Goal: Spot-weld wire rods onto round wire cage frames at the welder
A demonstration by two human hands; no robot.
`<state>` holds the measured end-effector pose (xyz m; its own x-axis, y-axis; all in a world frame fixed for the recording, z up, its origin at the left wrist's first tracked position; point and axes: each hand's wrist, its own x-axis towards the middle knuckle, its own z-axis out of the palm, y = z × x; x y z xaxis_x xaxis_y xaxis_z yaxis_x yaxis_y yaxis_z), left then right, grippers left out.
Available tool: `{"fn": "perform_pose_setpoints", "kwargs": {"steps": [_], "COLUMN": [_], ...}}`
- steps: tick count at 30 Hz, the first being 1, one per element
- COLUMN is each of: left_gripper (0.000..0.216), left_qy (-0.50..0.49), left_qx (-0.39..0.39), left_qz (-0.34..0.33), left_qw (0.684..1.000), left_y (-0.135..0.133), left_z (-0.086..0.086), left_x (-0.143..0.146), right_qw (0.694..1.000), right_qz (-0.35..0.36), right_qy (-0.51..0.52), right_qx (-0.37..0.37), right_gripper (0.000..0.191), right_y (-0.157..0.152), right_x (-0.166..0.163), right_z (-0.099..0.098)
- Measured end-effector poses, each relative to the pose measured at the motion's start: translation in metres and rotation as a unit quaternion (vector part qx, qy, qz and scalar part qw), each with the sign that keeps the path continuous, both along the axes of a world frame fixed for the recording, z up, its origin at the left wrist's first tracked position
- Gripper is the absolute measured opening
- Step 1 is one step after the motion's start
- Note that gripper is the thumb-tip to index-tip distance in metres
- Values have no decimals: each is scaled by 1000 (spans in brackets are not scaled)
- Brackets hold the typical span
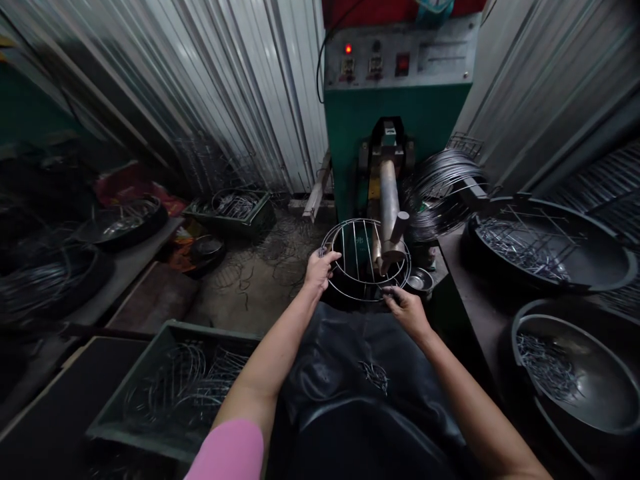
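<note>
A round wire rack (364, 261) made of two rings joined by upright rods is held in front of a green machine (395, 113). My left hand (320, 270) is closed on the rack's left rim. My right hand (406, 310) pinches its near right rim. The machine's steel cylinder arm (389, 200) reaches down into the rack's far side. A dark apron (360, 380) covers my lap below.
Dark round basins (550, 247) (580, 373) on the right hold short wire pieces. A coil of wire rings (440, 187) sits beside the machine. A green crate (170, 393) of bent wires lies at the lower left, another crate (233, 210) farther back. Corrugated metal walls surround.
</note>
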<state>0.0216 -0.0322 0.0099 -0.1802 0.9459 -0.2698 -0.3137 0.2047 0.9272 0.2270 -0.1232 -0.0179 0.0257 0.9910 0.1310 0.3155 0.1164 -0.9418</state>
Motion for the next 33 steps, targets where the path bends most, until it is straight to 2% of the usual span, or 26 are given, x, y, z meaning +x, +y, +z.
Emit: {"fn": "perform_pose_setpoints", "kwargs": {"steps": [2,5,8,22,33], "left_gripper": [34,33,33,30,30], "left_qy": [4,3,-1,-6,-8], "left_qx": [12,10,0,-14,-60], "left_qz": [-2,-5,-4,-3,3], "left_qw": [1000,1000,1000,1000,998], "left_y": [0,-1,-1,6,15], "left_z": [0,-1,-1,-5,-18], "left_x": [0,0,0,-3,-2], "right_qw": [999,986,974,978,977], "right_qz": [-5,-18,-22,-21,-22], "right_qy": [28,138,198,182,185], "right_qx": [-26,-92,-111,-94,-100], "right_gripper": [26,31,36,42,40], "right_y": [0,-1,-2,2,9], "right_x": [-2,-5,-7,-6,-6], "right_z": [2,6,8,11,13]}}
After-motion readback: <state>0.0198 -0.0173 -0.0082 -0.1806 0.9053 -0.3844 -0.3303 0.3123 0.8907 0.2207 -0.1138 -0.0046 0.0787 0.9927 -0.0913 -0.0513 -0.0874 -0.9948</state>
